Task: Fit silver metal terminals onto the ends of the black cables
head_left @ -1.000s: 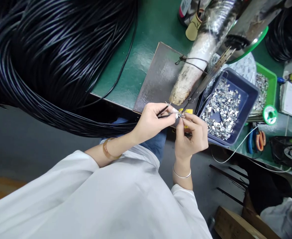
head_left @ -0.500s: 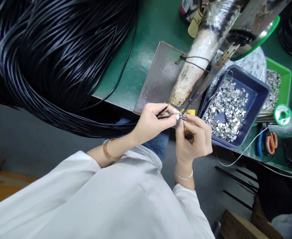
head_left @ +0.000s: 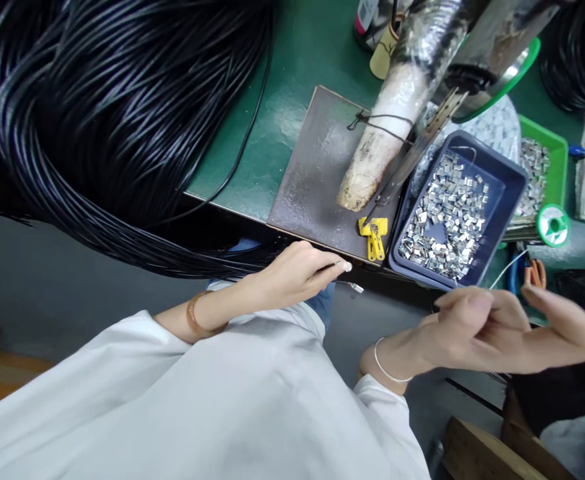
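Observation:
At the table's front edge my left hand [head_left: 297, 275] is closed around a black cable, whose thin wire end carries a small metal connector [head_left: 356, 288] just past the fingertips. My right hand [head_left: 507, 330] is at the right, in front of the blue tray [head_left: 515, 183] of small metal pieces; its fingers are apart and partly curled, and nothing shows in them. A yellow piece [head_left: 373, 233] lies on the dark board [head_left: 312, 160], below the tip of the white wrapped tube [head_left: 380, 147].
A large bundle of black cables [head_left: 122, 120] fills the left of the green table [head_left: 282, 60]. Behind the blue tray sits a green tray [head_left: 557, 160]. A solder spool [head_left: 552, 225] and orange-handled pliers [head_left: 537, 273] are at the right.
My hands have separated. My right hand has moved right and opened, while my left hand has dropped slightly toward my body with the cable. The yellow piece is now uncovered.

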`<state>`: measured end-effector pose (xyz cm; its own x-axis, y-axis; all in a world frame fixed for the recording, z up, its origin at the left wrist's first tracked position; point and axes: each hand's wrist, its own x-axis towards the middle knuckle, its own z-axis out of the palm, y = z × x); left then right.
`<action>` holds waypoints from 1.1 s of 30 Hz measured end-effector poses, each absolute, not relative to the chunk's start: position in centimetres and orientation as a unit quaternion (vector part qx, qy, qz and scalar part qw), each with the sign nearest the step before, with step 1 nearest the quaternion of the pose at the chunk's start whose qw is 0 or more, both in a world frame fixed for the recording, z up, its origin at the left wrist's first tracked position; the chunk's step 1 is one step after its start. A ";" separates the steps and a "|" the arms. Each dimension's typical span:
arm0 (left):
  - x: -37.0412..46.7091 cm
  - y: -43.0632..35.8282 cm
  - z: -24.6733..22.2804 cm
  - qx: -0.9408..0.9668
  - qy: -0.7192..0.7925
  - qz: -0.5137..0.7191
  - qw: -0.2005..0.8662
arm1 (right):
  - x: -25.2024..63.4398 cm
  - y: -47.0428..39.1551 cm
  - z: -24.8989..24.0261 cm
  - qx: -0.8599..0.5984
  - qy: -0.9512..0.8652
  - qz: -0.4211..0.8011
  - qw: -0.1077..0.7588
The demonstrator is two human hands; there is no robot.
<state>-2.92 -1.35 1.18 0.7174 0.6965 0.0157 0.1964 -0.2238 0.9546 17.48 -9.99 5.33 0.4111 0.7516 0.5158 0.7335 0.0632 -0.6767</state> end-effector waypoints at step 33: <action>-0.8 -1.0 1.1 0.435 0.282 0.399 0.756 | 13.5 -6.8 2.7 -0.593 -0.562 0.089 0.570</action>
